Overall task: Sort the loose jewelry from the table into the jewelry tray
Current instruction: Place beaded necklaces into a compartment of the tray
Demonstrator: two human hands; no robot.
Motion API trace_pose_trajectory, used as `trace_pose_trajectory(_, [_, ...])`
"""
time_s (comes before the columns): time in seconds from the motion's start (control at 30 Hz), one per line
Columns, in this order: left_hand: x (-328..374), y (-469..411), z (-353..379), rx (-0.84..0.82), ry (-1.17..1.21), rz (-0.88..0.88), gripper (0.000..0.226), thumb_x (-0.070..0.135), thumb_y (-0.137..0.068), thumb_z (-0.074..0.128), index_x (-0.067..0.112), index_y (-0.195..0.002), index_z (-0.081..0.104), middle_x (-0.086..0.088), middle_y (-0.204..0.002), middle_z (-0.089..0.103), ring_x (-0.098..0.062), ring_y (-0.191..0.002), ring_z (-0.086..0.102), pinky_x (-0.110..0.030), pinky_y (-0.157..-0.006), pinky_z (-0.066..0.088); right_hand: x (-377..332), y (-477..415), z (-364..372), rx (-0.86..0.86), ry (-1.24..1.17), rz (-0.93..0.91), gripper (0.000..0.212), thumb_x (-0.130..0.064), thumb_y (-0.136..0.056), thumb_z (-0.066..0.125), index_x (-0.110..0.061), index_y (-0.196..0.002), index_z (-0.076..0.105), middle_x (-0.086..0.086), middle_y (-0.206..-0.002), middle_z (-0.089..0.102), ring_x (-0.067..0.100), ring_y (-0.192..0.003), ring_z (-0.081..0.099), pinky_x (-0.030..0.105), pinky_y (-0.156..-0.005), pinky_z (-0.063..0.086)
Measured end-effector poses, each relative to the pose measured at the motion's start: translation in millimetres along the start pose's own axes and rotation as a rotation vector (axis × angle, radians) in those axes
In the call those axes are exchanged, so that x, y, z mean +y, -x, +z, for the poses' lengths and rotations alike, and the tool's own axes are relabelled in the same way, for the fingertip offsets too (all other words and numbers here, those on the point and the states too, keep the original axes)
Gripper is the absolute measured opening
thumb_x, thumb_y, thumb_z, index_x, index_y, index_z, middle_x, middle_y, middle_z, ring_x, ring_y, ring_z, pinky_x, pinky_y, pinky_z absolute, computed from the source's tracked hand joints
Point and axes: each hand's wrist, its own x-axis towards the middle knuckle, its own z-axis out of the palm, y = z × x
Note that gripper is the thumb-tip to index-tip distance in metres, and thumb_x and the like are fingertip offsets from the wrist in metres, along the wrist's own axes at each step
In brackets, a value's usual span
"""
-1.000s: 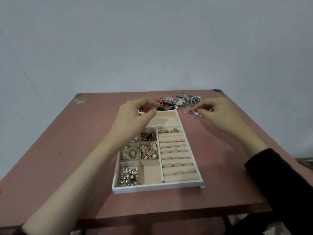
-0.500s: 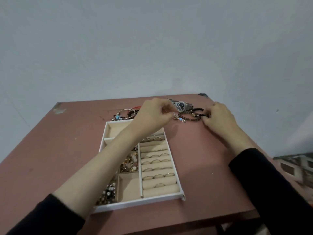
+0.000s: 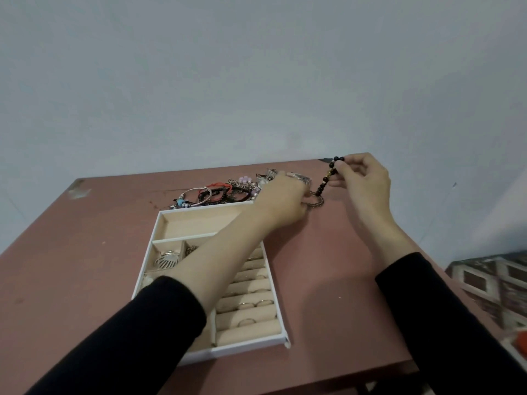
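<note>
Reddish table (image 3: 328, 266), grey wall behind. Step: untangling beaded bracelet (image 3: 328, 175) from loose jewelry pile (image 3: 222, 191) beyond jewelry tray (image 3: 242, 348). My right hand (image 3: 368, 178) pinches upper beads, lifted off table. Lower end trails to loop beside my left hand (image 3: 282, 201), reached across tray; its fingers hidden, grip unclear. Next, I judge: free strand, lay it in long far compartment (image 3: 199, 220).

Seen through one wide-angle head-worn camera only, looking forward and down across the surface (image 3: 328, 280) from its near edge, with bare wall (image 3: 256, 81) across the upper half of the frame. Close in, within arm's reach: left hand (image 3: 282, 203) and right hand (image 3: 366, 179) at centre right, sleeves (image 3: 142, 337) leaving through the lower edge, tray (image 3: 245, 346) at lower centre.
</note>
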Motion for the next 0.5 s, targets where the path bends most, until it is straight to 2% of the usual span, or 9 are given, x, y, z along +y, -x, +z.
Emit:
trace_pose_trajectory(0.1, [9, -4, 4, -0.026, -0.272, 0.101, 0.032, 0.016, -0.089, 0.041, 0.008, -0.113, 0.062, -0.013, -0.115, 0.06, -0.032, -0.113, 0.042, -0.038, -0.088, 0.038, 0, 0, 1, -0.001, -0.006, -0.011, 0.006, -0.007, -0.087, 0.06, -0.012, -0.085, 0.058, 0.0, -0.07, 0.063, 0.01, -0.054, 0.065, 0.037, -0.071, 0.058])
trace_pose_trajectory(0.23, [13, -6, 5, 0.057, -0.399, 0.152, 0.024, 0.015, -0.089, 0.045, 0.008, -0.104, 0.063, -0.009, -0.111, 0.063, -0.03, -0.109, 0.047, -0.036, -0.084, 0.037, -2, 0, 0, 0.016, 0.0, -0.013, 0.003, -0.006, -0.088, 0.06, -0.007, -0.09, 0.058, 0.001, -0.071, 0.063, 0.007, -0.052, 0.065, 0.034, -0.071, 0.058])
trace_pose_trajectory(0.3, [12, -4, 3, 0.139, -0.312, 0.106, 0.024, 0.025, -0.089, 0.047, 0.008, -0.098, 0.062, -0.009, -0.106, 0.066, -0.029, -0.105, 0.05, -0.035, -0.076, 0.036, -2, 0, -1, 0.025, 0.001, -0.013, 0.003, -0.007, -0.087, 0.06, -0.008, -0.089, 0.058, 0.002, -0.072, 0.063, 0.009, -0.054, 0.066, 0.037, -0.073, 0.058])
trace_pose_trajectory(0.37, [8, 0, -5, 0.182, -0.101, 0.03, 0.024, 0.026, -0.086, 0.049, 0.007, -0.096, 0.06, -0.011, -0.103, 0.065, -0.031, -0.104, 0.052, -0.034, -0.071, 0.034, -1, 0, -1, 0.028, 0.001, -0.011, 0.004, -0.009, -0.087, 0.06, -0.012, -0.086, 0.058, 0.003, -0.074, 0.064, 0.013, -0.058, 0.067, 0.04, -0.076, 0.058])
trace_pose_trajectory(0.43, [-1, 4, -16, 0.226, 0.166, -0.058, 0.021, 0.023, -0.084, 0.053, 0.01, -0.099, 0.061, -0.01, -0.1, 0.066, -0.027, -0.1, 0.056, -0.034, -0.073, 0.042, -1, 1, -1, 0.029, -0.015, -0.007, 0.008, -0.009, -0.087, 0.06, -0.015, -0.083, 0.057, 0.003, -0.074, 0.064, 0.012, -0.058, 0.068, 0.039, -0.076, 0.058])
trace_pose_trajectory(0.5, [-9, 9, -29, 0.282, 0.4, -0.102, 0.016, 0.02, -0.084, 0.056, 0.011, -0.096, 0.062, -0.005, -0.091, 0.068, -0.021, -0.086, 0.062, -0.032, -0.073, 0.05, -2, 2, 0, 0.029, -0.037, -0.011, 0.008, -0.008, -0.088, 0.06, -0.014, -0.084, 0.057, 0.001, -0.072, 0.063, 0.008, -0.056, 0.066, 0.036, -0.074, 0.058])
